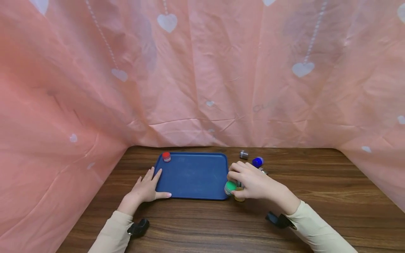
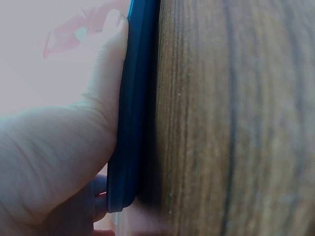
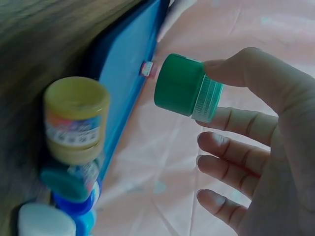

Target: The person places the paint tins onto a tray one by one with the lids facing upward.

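Observation:
My right hand pinches a small green paint jar between thumb and index finger, tilted, with the other fingers loosely bent. In the head view this jar is by the front right corner of a blue tray. A yellow jar stands just below the right hand, partly hidden by it in the head view. My left hand rests on the tray's front left corner, fingers spread along the left side and thumb along the front rim. Inside the tray's far left corner sits a red jar.
Right of the tray are a dark jar lying on its side, a blue jar and another partly hidden jar. A pink curtain hangs behind the brown wooden table.

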Tool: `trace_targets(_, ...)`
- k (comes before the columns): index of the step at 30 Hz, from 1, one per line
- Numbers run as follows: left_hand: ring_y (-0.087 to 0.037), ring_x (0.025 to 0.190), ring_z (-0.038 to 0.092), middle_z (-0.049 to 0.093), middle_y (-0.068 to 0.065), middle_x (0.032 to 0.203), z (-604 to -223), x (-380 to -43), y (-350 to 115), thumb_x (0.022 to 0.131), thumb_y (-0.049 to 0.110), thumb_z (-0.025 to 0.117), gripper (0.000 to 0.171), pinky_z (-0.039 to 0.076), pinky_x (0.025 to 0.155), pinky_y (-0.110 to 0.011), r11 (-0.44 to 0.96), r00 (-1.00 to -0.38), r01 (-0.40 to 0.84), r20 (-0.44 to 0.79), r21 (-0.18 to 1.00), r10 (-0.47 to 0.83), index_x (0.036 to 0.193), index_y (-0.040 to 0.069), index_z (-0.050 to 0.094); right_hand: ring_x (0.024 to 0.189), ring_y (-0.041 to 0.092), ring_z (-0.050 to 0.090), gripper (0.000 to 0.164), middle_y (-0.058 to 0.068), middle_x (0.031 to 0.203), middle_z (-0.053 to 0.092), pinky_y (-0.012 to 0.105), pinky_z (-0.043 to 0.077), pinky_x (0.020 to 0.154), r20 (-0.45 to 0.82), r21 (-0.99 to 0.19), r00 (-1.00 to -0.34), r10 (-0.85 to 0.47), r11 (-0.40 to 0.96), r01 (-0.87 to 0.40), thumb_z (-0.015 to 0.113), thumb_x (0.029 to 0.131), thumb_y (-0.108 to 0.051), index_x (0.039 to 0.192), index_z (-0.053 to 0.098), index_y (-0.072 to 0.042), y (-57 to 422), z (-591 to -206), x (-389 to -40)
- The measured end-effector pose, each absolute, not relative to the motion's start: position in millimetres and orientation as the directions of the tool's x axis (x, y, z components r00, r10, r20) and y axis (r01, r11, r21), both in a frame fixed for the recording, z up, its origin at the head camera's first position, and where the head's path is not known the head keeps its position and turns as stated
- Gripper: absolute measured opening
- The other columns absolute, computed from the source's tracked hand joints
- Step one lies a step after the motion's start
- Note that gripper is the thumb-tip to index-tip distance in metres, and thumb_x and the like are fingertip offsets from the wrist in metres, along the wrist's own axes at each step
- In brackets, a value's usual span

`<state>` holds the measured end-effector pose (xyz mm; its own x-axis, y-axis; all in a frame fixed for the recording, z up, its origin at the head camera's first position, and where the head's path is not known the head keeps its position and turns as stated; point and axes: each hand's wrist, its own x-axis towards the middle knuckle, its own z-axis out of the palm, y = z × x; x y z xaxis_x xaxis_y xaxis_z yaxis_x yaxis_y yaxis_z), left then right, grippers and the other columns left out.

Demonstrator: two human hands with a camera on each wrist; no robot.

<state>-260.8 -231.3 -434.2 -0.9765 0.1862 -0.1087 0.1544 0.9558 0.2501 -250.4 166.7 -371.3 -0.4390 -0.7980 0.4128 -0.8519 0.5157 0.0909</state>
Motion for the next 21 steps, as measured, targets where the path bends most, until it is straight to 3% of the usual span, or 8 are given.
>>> trace_targets(4,-0.045,0.149,0.015,0.013,-0.03,0.159,-435,-262,-232,0.074,0.075,0.063,0.114,0.017,0.113,-0.069,0.956,-0.976,0.159,-0.106,0.245,0.189,0.155,0.006,0.021,0.089,0.012,0.049,0.028,-0.004,0.099,0.055,0.026,0.039,0.072,0.413,0.083,-0.435,-0.8,0.508,-0.857,0.077,0.075,-0.034,0.093,0.063,-0.018,156,-367,-259)
trace_targets(12,-0.046,0.149,0.014,0.013,-0.031,0.159,-433,-261,-232,0.074,0.074,0.064,0.115,0.015,0.113,-0.071,0.955,-0.977,0.156,-0.105,0.254,0.187,0.155,0.005,0.021,0.094,0.014,0.052,0.028,-0.002,0.106,0.058,0.029,0.042,0.076,0.36,0.028,-0.492,-0.793,0.537,-0.843,0.074,0.08,-0.038,0.099,0.065,-0.018,132,-361,-275)
trace_targets(21,-0.043,0.151,0.005,0.009,-0.027,0.161,-439,-265,-233,0.067,0.086,0.056,0.124,0.001,0.108,-0.077,0.96,-0.979,0.135,-0.119,0.247,0.168,0.156,0.009,0.019,0.09,0.015,0.051,0.027,-0.001,0.103,0.057,0.029,0.04,0.072,0.356,0.066,-0.466,-0.81,0.519,-0.852,0.073,0.078,-0.038,0.096,0.065,-0.019,105,-355,-292)
